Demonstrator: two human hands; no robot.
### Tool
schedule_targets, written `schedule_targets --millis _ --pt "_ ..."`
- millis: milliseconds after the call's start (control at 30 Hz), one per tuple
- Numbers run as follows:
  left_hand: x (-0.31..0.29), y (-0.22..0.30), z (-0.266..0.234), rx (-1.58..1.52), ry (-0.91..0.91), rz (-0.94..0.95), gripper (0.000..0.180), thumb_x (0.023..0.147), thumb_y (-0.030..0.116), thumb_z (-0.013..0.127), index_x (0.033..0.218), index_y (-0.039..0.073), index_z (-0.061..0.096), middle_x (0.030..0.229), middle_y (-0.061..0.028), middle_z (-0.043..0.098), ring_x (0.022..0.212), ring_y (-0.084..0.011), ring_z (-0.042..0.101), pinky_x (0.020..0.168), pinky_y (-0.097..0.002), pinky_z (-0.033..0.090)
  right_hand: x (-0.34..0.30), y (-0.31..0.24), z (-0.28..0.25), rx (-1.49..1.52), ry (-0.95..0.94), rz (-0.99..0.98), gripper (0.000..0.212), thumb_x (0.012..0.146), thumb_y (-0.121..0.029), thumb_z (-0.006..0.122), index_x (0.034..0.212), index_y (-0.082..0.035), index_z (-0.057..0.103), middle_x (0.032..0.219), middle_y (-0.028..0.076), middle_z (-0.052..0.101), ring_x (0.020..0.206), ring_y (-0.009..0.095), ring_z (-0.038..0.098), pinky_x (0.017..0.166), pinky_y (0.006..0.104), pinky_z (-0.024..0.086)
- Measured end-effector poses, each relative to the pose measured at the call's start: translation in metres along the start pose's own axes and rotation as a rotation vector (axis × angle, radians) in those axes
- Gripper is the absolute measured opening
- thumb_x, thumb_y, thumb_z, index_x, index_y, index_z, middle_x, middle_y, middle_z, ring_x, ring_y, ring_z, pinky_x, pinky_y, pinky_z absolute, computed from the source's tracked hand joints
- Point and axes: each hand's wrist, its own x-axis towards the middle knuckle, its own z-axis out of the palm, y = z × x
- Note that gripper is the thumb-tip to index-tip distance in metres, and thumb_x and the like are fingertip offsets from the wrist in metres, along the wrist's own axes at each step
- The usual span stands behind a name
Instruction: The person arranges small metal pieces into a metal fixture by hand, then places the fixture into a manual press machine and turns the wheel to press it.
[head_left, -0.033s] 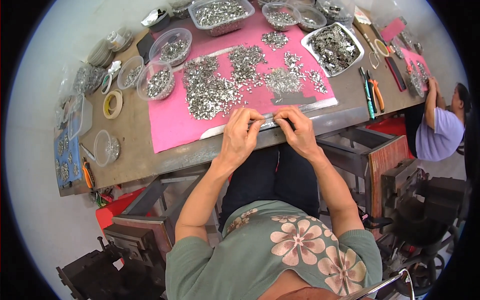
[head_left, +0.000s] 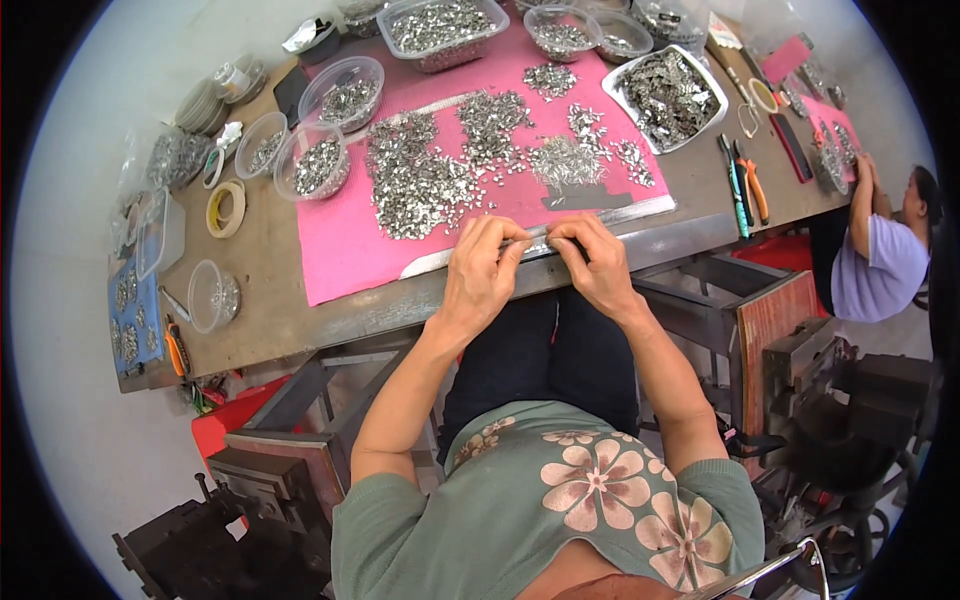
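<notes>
Over the table's front edge, my left hand (head_left: pixel 478 270) and my right hand (head_left: pixel 598 262) are held close together, thumbs against bent fingers in a pinch. Whatever sits between the fingertips is too small and covered to name. Just beyond them lies a pink mat (head_left: pixel 345 245) with a pale strip along its near border. On it, a large heap of small shiny metal pieces (head_left: pixel 410 190) spreads to the left. A second heap (head_left: pixel 492 125) is behind it. Thin, needle-like metal bits (head_left: pixel 566 160) lie ahead of my right hand, beside a grey flat patch (head_left: pixel 575 197).
Clear tubs of metal parts (head_left: pixel 318 165) stand left, a white tray of dark metal pieces (head_left: pixel 668 100) right. Orange-handled pliers (head_left: pixel 756 190), a tape roll (head_left: pixel 225 208) and a clear cup (head_left: pixel 212 297) lie around. A co-worker (head_left: pixel 880 250) sits far right.
</notes>
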Motion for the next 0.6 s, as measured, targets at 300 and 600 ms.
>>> schedule_targets --millis 300,600 --pt "-0.004 -0.005 0.017 0.115 0.017 0.048 0.006 0.091 0.004 0.067 0.096 0.000 0.063 0.093 -0.0116 0.064 0.085 -0.0314 0.059 0.077 -0.0410 0.046 -0.002 -0.005 0.003 -0.294 0.053 -0.263 0.017 0.081 0.005 0.073 0.096 0.001 0.066 0.096 0.012 0.068 0.090 0.030 0.067 0.081 0.0393 0.052" --pt "-0.005 -0.004 0.023 0.184 0.022 0.041 0.008 0.091 0.007 0.068 0.096 0.002 0.064 0.092 -0.0092 0.064 0.084 -0.0299 0.059 0.077 -0.0406 0.044 -0.004 -0.003 0.007 -0.331 0.117 -0.295 0.018 0.080 0.005 0.073 0.095 0.000 0.066 0.096 0.011 0.068 0.090 0.029 0.066 0.080 0.0390 0.050"
